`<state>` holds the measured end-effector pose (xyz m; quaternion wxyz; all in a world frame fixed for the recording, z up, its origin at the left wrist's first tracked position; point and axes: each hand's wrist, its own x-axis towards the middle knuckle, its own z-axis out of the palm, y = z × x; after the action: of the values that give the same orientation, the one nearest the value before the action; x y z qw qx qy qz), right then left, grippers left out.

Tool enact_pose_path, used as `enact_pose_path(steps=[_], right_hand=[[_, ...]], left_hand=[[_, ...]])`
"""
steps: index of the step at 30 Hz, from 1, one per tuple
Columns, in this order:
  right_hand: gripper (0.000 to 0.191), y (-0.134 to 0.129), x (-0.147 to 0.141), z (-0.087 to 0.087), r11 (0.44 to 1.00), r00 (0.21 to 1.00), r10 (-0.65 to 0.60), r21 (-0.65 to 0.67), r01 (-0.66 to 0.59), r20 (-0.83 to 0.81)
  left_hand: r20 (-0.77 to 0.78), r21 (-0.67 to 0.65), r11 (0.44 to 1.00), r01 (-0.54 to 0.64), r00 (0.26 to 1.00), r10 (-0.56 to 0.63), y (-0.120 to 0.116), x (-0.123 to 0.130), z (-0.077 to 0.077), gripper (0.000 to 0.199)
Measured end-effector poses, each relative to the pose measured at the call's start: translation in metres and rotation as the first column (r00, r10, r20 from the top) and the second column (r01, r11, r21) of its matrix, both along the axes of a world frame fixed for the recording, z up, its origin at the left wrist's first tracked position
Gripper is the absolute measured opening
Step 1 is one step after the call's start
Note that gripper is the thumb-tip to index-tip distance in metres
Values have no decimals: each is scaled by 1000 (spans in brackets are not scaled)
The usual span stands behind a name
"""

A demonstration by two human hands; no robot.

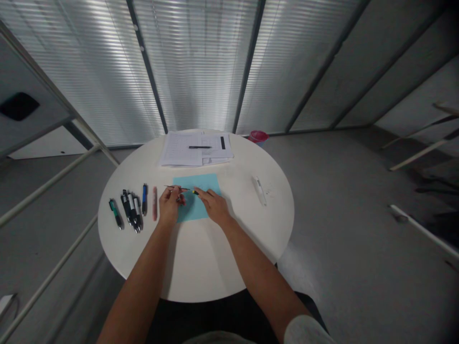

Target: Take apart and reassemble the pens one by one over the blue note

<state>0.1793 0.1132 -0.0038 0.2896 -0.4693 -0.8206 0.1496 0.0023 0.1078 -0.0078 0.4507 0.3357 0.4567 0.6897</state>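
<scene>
Over a light blue sheet of paper [195, 210], my left hand [169, 203] is closed on a thin dark rod, which looks like a pen refill [171, 186] and points toward my other hand. Something reddish [181, 198] shows under its fingers, too small to name. My right hand [215, 204] pinches a small black-and-yellow piece [195, 192] close to the rod's end. Whether the rod and the piece touch, I cannot tell. Left of my hands lie a pink pen [155, 203], a blue pen [144, 199], several black-and-white pens [132, 210] and a green pen [115, 213].
A round white table [204, 258] carries everything. At its far side are printed papers [182, 150] with a black pen [200, 147] on top. A white pen-shaped object [259, 191] lies at the right. Behind the table, a red bucket [258, 137] stands near the blinds.
</scene>
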Motion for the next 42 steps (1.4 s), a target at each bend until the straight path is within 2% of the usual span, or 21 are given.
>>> enact_pose_path(steps=[3, 7, 20, 25, 33, 39, 42], right_hand=[[43, 0, 1, -1, 1000, 999, 14, -12, -14, 42], [43, 0, 1, -1, 999, 998, 34, -34, -33, 55], [42, 0, 2, -3, 998, 996, 62, 15, -61, -66], [41, -2, 2, 0, 998, 993, 61, -4, -62, -96], [40, -3, -1, 4, 998, 998, 55, -33, -56, -13], [41, -4, -1, 7, 998, 998, 62, -31, -62, 4], [41, -4, -1, 8, 997, 998, 65, -32, -65, -2]], left_hand=[[30, -16, 1000, 7, 1000, -7, 0, -1, 0, 27], [-4, -17, 1000, 23, 1000, -23, 1, -1, -2, 27], [-46, -13, 1000, 11, 999, -11, 0, -1, -1, 27], [-106, -20, 1000, 11, 994, -13, 0, 0, -3, 28], [-229, -16, 999, 27, 973, -30, -4, 5, 4, 30], [-378, -16, 997, 72, 923, -73, -6, 6, 4, 28], [-403, -6, 998, 65, 913, -62, -6, 6, 4, 28]])
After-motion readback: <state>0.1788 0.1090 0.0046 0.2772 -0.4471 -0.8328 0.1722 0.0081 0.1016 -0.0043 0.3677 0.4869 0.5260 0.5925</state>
